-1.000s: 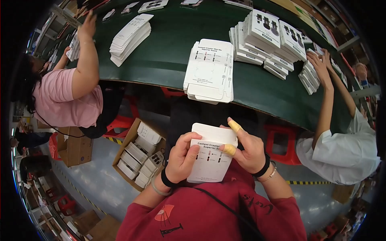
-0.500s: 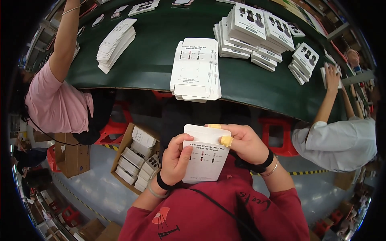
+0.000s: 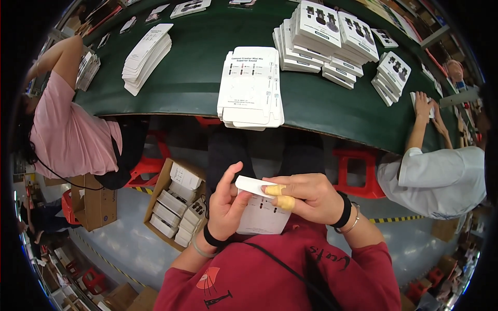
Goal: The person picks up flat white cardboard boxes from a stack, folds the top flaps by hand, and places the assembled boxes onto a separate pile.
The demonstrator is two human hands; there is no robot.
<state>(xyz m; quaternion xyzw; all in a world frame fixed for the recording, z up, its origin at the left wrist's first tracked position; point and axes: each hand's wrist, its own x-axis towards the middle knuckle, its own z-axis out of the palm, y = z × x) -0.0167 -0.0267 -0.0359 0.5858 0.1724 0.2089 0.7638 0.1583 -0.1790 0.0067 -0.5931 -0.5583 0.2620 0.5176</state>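
A white carton (image 3: 262, 222) with small printed pictures lies in front of my red shirt, held between both hands. My left hand (image 3: 224, 210) grips its left edge, thumb on the printed face and index finger raised at the top. Across the carton's upper end, the fingers of my right hand (image 3: 308, 199) press on the white top flap (image 3: 254, 185), which is bent over toward me. Yellow tape wraps two fingers of that hand. The carton's far side and some fingertips behind it are hidden.
On the green table (image 3: 192, 78) ahead lie a stack of flat cartons (image 3: 249, 90), another leaning stack (image 3: 147, 59) and piled printed boxes (image 3: 316, 26). A cardboard box (image 3: 168, 207) of cartons stands at lower left. Co-workers sit left (image 3: 72, 129) and right (image 3: 430, 179), near red stools (image 3: 358, 173).
The carton's top flap has gone from standing up to folded over. My right hand has moved down and left across it; my left index finger has lifted.
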